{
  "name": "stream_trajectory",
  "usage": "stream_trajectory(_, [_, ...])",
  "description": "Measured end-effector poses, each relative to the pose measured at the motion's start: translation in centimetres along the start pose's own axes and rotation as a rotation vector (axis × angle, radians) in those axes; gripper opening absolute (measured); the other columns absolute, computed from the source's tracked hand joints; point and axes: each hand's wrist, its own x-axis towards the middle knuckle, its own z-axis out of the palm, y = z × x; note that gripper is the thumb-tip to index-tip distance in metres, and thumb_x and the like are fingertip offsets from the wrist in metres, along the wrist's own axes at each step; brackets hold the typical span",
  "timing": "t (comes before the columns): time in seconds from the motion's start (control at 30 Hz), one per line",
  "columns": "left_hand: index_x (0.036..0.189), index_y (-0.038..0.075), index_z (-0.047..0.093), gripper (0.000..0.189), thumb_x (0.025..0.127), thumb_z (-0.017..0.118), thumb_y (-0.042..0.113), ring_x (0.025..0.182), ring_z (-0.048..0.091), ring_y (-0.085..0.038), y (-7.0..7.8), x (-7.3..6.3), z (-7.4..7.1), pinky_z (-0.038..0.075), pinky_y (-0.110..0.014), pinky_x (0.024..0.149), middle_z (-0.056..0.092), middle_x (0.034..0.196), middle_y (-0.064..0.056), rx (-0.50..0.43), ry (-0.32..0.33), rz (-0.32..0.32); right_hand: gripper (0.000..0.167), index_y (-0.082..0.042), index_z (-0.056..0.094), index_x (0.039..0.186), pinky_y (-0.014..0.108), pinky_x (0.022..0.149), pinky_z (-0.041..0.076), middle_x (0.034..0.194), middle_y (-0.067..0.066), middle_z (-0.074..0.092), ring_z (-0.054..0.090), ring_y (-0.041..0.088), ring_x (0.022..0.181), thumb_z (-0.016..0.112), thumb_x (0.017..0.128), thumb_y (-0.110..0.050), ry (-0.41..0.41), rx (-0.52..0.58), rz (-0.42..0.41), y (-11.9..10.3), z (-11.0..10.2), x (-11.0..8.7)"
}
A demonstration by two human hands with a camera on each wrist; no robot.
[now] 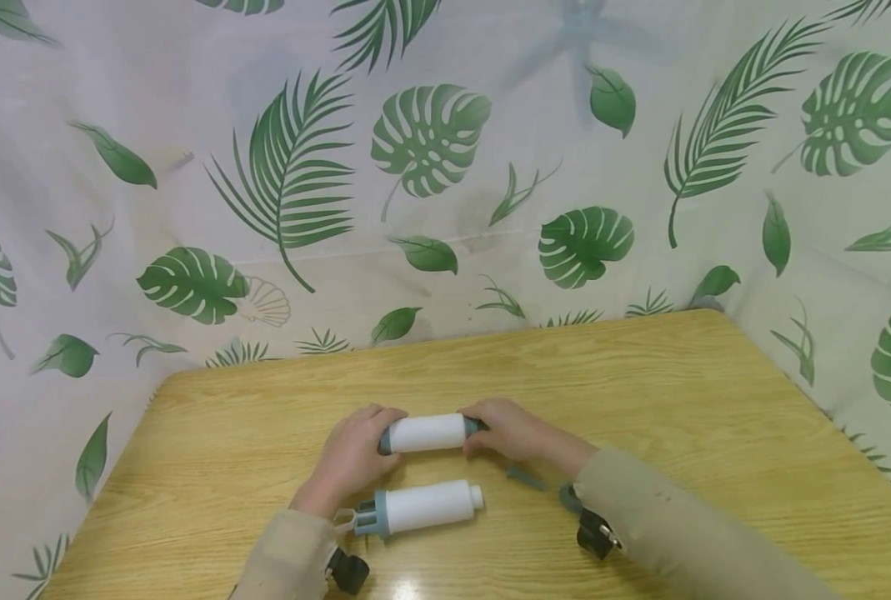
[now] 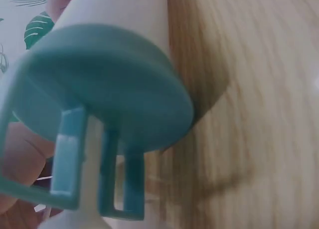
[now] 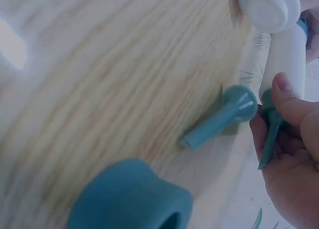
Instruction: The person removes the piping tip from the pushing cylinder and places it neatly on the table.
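Both hands hold a white icing syringe (image 1: 427,433) with blue-green ends, lying sideways between them. My left hand (image 1: 351,454) grips its left end, and my right hand (image 1: 508,431) grips the right end. In the right wrist view, a tapered blue-green nozzle (image 3: 269,139) on that end lies against the right palm, with the thumb over the tube. Nearer to me, a second white syringe (image 1: 430,506) lies on the table. The left wrist view shows its blue-green collar (image 2: 104,84) and slotted frame up close, partly covering the left hand's fingers.
A loose blue-green nozzle (image 1: 525,478) lies on the wooden table (image 1: 265,417) near the right hand. Close to the right sleeve is a rounded blue-green piece (image 1: 569,498), partly hidden. A leaf-patterned sheet (image 1: 490,208) hangs behind the table and along its sides.
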Motion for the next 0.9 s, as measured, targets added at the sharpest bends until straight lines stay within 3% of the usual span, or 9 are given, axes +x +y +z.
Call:
stream_trajectory(0.37, [0.121, 0.015, 0.061, 0.059, 0.068, 0.088, 0.015, 0.104, 0.058, -0.025, 0.0, 0.2, 0.2, 0.049, -0.042, 0.089, 0.061, 0.116, -0.005, 0.110, 0.191, 0.116, 0.040, 0.007, 0.059, 0.122, 0.031, 0.079, 0.052, 0.110, 0.013, 0.066, 0.062, 0.020, 0.099, 0.066, 0.089, -0.014, 0.044, -0.001, 0.029, -0.8, -0.6, -0.2])
stream_trajectory(0.5, [0.115, 0.016, 0.065, 0.052, 0.068, 0.087, 0.015, 0.098, 0.060, -0.024, 0.1, 0.3, 0.0, 0.051, -0.038, 0.085, 0.063, 0.111, -0.003, 0.121, 0.237, 0.157, 0.036, 0.004, 0.061, 0.119, 0.028, 0.075, 0.052, 0.104, 0.009, 0.068, 0.062, 0.016, 0.094, 0.067, 0.088, -0.013, 0.056, 0.001, 0.026, -0.8, -0.6, -0.2])
stream_trajectory(0.77, [0.113, 0.014, 0.067, 0.050, 0.067, 0.088, 0.015, 0.096, 0.061, -0.025, 0.2, 0.5, -0.3, 0.051, -0.040, 0.085, 0.065, 0.109, -0.006, 0.125, 0.235, 0.191, 0.040, 0.010, 0.057, 0.123, 0.028, 0.077, 0.054, 0.106, 0.014, 0.067, 0.064, 0.022, 0.095, 0.066, 0.088, -0.007, 0.108, -0.029, 0.001, -0.9, -0.4, -0.3])
stream_trajectory(0.9, [0.115, 0.014, 0.067, 0.051, 0.069, 0.087, 0.015, 0.098, 0.061, -0.026, 0.2, 0.5, -0.5, 0.050, -0.040, 0.086, 0.065, 0.111, -0.006, 0.110, 0.211, 0.177, 0.037, 0.010, 0.058, 0.121, 0.030, 0.079, 0.054, 0.105, 0.016, 0.067, 0.065, 0.024, 0.096, 0.066, 0.088, -0.004, 0.135, -0.050, -0.020, -1.1, -0.3, -0.2])
